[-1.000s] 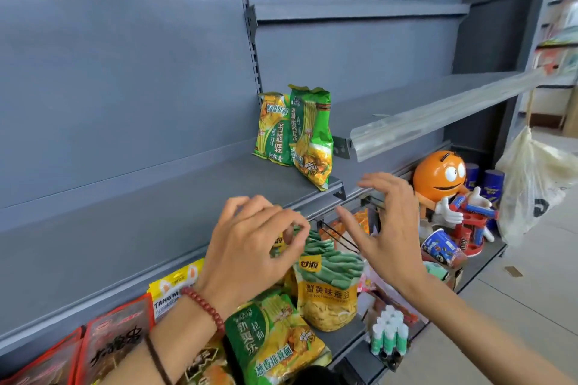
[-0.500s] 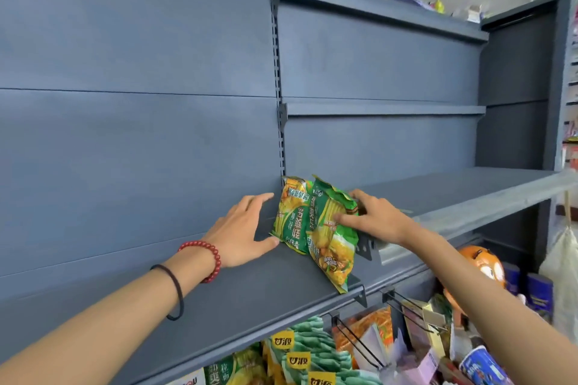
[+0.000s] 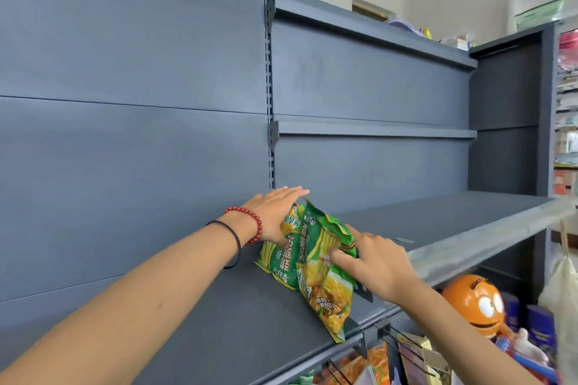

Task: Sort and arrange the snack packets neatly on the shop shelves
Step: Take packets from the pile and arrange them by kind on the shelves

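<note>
Two green and yellow snack packets stand leaning together on the grey shelf (image 3: pixel 219 316), next to the upright post. The rear packet (image 3: pixel 281 259) is half covered by the front packet (image 3: pixel 322 284), whose lower corner hangs over the shelf's front edge. My left hand (image 3: pixel 275 212) lies flat, fingers straight, against the top and back of the rear packet; I see no thumb around it. My right hand (image 3: pixel 375 262) pinches the right edge of the front packet, thumb on its face.
The lower shelf on the right (image 3: pixel 453 228) carries only a small tag. Below hang more snack packets (image 3: pixel 375 362) on hooks. An orange round figure (image 3: pixel 472 303) and a white plastic bag (image 3: pixel 560 297) are at the lower right. Higher shelves sit above.
Both hands came up from the packets below to the two on the shelf. My left hand slid from the bare shelf onto the rear packet; my right hand's fingers closed on the front packet.
</note>
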